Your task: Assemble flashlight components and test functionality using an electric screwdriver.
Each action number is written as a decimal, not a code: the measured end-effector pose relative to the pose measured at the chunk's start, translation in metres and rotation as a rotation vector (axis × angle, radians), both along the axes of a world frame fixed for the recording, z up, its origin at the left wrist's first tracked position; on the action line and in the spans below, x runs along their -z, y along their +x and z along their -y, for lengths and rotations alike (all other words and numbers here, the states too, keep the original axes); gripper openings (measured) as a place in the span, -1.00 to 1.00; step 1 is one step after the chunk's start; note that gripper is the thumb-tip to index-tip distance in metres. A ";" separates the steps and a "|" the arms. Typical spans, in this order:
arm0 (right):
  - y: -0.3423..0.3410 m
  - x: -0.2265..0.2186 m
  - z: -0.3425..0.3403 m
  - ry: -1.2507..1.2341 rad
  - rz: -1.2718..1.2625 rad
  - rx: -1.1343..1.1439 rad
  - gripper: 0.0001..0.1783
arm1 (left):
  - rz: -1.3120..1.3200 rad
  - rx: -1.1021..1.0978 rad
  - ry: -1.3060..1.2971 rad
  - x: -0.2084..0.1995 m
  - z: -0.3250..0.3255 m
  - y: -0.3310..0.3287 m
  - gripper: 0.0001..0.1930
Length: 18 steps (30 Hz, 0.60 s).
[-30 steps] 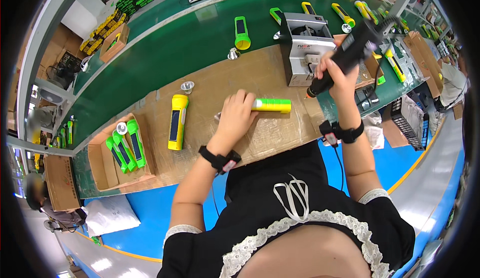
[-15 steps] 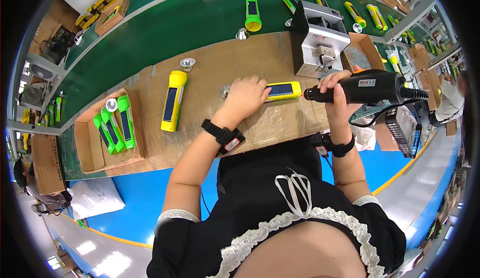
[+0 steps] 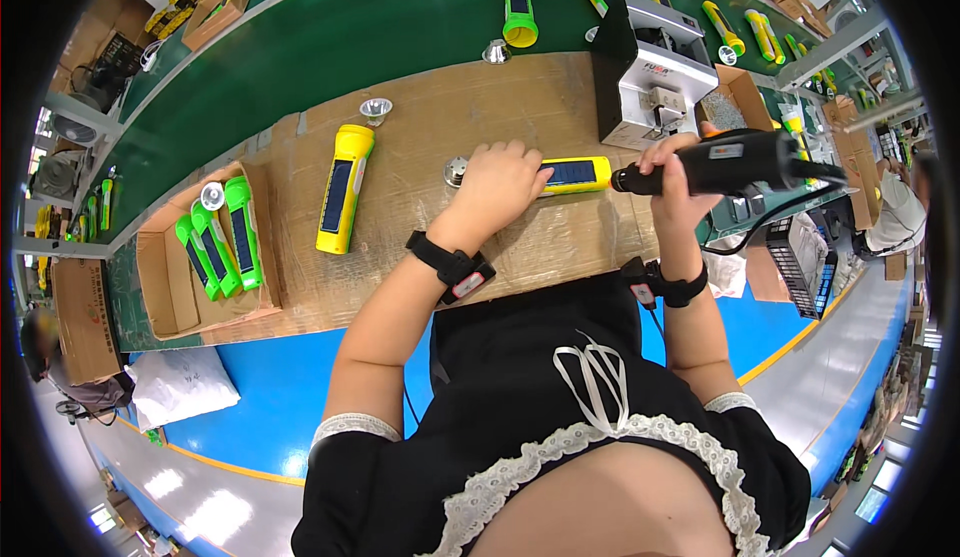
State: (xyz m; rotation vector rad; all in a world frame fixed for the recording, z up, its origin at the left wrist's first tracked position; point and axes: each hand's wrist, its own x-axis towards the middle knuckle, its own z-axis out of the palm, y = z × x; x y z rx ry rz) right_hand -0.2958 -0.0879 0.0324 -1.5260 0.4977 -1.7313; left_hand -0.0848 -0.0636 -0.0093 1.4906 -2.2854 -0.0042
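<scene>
Cardboard (image 3: 430,217), brown and creased beneath glossy tape, covered the front part of a green table (image 3: 250,122), whose near edge ran above a blue floor (image 3: 285,402). A white sack (image 3: 185,387) lay down there, by the table's front left corner. Near that corner stood an open carton (image 3: 163,292), its thin walls bent, with three smooth green flashlights (image 3: 242,232) leaning side by side and a shiny reflector (image 3: 212,196) among them. A boxy metal machine (image 3: 650,82), silver and black, stood at the cardboard's back right corner. Toward the back edge sat a cup-shaped reflector (image 3: 376,110), just beyond the flared head of an untouched yellow flashlight (image 3: 345,192).

The left hand (image 3: 498,182), fingers curled over, gripped the left part of the held yellow flashlight (image 3: 578,174), which lay crosswise toward the cardboard's right edge, dark flat panel up. The right hand (image 3: 680,182) was closed around a black, cylindrical power screwdriver (image 3: 740,165), held nearly level; its tip was at the flashlight's right end, though contact was too small to tell. Black bands (image 3: 450,262) circled both wrists.
</scene>
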 end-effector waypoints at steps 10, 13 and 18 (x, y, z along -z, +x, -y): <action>0.011 -0.005 0.012 0.107 -0.120 0.036 -0.43 | 0.021 0.014 0.007 -0.001 0.004 0.001 -0.76; 0.013 -0.004 0.010 0.084 -0.133 0.004 -0.43 | -0.022 0.039 -0.009 0.001 0.002 0.003 -0.77; 0.008 -0.008 0.008 0.114 -0.082 0.010 -0.45 | -0.007 0.039 -0.001 -0.005 -0.003 -0.002 -0.78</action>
